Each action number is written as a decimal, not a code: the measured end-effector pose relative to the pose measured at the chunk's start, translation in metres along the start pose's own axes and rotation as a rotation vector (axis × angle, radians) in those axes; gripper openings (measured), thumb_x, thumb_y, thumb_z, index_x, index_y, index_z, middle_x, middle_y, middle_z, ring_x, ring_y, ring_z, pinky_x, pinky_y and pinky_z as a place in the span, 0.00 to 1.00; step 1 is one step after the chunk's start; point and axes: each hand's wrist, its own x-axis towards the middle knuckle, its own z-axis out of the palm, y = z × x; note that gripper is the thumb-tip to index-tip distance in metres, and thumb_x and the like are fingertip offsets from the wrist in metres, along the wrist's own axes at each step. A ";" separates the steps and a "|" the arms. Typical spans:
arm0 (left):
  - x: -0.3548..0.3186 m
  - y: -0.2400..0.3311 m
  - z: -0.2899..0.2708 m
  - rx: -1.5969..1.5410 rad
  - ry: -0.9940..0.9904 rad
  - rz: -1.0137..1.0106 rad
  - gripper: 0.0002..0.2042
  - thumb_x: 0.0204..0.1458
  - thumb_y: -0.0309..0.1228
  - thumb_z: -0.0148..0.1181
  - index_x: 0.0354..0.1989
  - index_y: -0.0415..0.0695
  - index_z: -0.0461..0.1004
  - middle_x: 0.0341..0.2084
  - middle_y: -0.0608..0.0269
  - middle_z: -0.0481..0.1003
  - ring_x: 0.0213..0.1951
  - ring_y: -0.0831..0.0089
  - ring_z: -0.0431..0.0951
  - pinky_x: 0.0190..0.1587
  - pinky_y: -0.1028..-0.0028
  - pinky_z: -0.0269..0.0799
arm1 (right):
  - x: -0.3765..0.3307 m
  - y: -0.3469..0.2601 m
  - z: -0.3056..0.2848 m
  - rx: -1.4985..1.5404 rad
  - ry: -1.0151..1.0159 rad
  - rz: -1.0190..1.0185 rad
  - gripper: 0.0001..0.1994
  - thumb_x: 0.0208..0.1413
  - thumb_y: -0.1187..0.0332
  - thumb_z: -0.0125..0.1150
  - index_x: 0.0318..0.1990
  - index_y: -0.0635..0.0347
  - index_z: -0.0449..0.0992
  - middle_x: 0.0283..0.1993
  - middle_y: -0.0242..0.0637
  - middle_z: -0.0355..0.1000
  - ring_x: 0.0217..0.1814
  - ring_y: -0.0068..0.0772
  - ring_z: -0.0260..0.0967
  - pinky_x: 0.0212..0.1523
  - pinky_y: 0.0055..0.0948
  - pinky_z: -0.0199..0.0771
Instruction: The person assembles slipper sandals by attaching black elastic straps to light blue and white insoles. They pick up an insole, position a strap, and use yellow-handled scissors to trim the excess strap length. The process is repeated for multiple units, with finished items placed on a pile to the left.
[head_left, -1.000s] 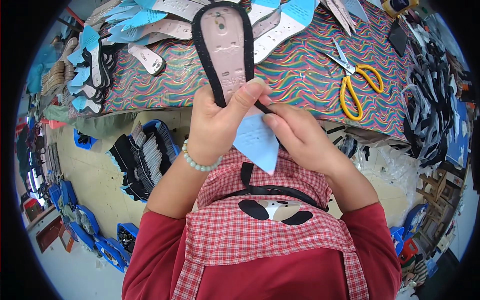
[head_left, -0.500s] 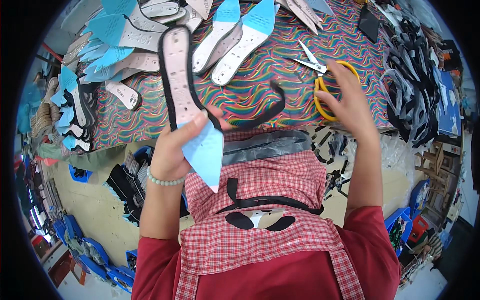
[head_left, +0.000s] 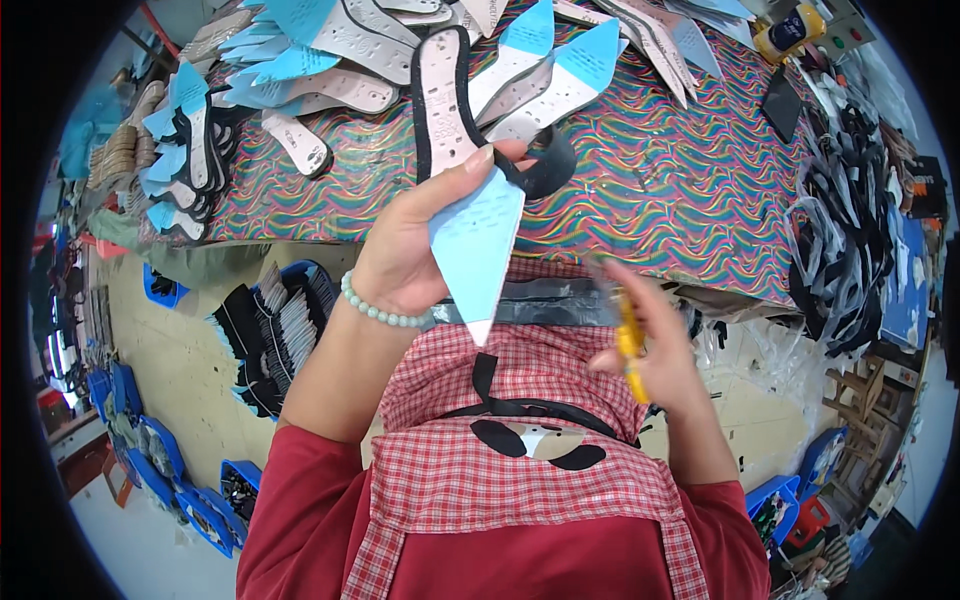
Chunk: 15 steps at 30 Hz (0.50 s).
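The insole point(head_left: 455, 150), pinkish with a black border and a light-blue pointed end, stands upright above the table edge in my left hand point(head_left: 410, 250). My thumb presses on the blue part and my fingers close behind it, so the blue tip points down past my palm and the pink length rises above my fingertips. A black strip curls off its right side. My right hand point(head_left: 650, 350), lower and to the right over my checked apron point(head_left: 520, 470), is closed around the yellow-handled scissors point(head_left: 628, 340), which appear blurred. Beyond lies the wavy-patterned table point(head_left: 680, 180), bearing a heap of similar insoles point(head_left: 330, 60).
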 end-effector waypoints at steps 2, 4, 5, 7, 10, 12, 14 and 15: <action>-0.003 -0.001 0.004 -0.086 -0.033 -0.049 0.16 0.60 0.32 0.50 0.54 0.39 0.68 0.38 0.61 0.70 0.28 0.79 0.62 0.23 0.81 0.63 | 0.009 -0.012 0.015 -0.032 -0.040 -0.051 0.48 0.34 0.60 0.78 0.66 0.55 0.56 0.43 0.37 0.65 0.40 0.32 0.66 0.41 0.28 0.67; -0.008 -0.001 0.002 -0.071 -0.038 -0.063 0.16 0.60 0.32 0.49 0.54 0.39 0.67 0.37 0.60 0.71 0.27 0.79 0.63 0.23 0.81 0.64 | 0.021 -0.012 0.029 0.034 0.047 -0.108 0.50 0.32 0.57 0.78 0.66 0.55 0.56 0.42 0.39 0.65 0.37 0.34 0.66 0.40 0.30 0.67; -0.010 0.000 0.002 -0.062 -0.040 -0.070 0.16 0.60 0.33 0.49 0.54 0.39 0.67 0.37 0.60 0.71 0.26 0.79 0.64 0.24 0.81 0.64 | 0.025 -0.017 0.031 -0.022 0.065 -0.119 0.50 0.32 0.57 0.78 0.66 0.55 0.56 0.40 0.38 0.64 0.37 0.34 0.65 0.39 0.30 0.68; -0.014 -0.002 0.001 -0.031 -0.071 -0.065 0.17 0.60 0.34 0.48 0.54 0.38 0.67 0.39 0.56 0.73 0.25 0.78 0.68 0.24 0.80 0.66 | 0.031 -0.027 0.031 -0.140 0.095 -0.141 0.50 0.32 0.56 0.78 0.66 0.55 0.57 0.38 0.38 0.63 0.36 0.35 0.65 0.38 0.31 0.68; -0.016 -0.004 0.004 0.039 -0.018 -0.006 0.18 0.61 0.36 0.48 0.54 0.38 0.66 0.40 0.54 0.74 0.26 0.75 0.74 0.26 0.78 0.71 | 0.025 -0.018 0.031 -0.274 0.145 -0.176 0.47 0.33 0.55 0.76 0.64 0.56 0.60 0.36 0.36 0.63 0.33 0.33 0.63 0.35 0.30 0.66; -0.016 -0.007 0.009 0.136 0.075 0.070 0.18 0.60 0.37 0.49 0.54 0.38 0.66 0.40 0.53 0.75 0.29 0.74 0.77 0.28 0.76 0.74 | 0.020 -0.010 0.023 -0.355 0.198 -0.134 0.44 0.34 0.58 0.76 0.63 0.56 0.62 0.34 0.37 0.64 0.33 0.33 0.63 0.35 0.30 0.65; -0.016 -0.008 0.004 0.289 0.058 0.114 0.19 0.60 0.37 0.50 0.54 0.37 0.67 0.38 0.53 0.76 0.31 0.72 0.78 0.31 0.75 0.75 | 0.021 -0.004 0.006 -0.462 0.266 -0.041 0.41 0.36 0.65 0.76 0.62 0.56 0.64 0.32 0.40 0.65 0.35 0.37 0.67 0.37 0.32 0.69; -0.015 -0.009 0.003 0.367 0.043 0.129 0.19 0.60 0.37 0.50 0.53 0.37 0.67 0.37 0.53 0.76 0.32 0.72 0.79 0.32 0.74 0.76 | 0.023 0.001 -0.007 -0.549 0.349 -0.080 0.36 0.39 0.66 0.74 0.60 0.57 0.66 0.32 0.40 0.66 0.35 0.37 0.67 0.37 0.32 0.69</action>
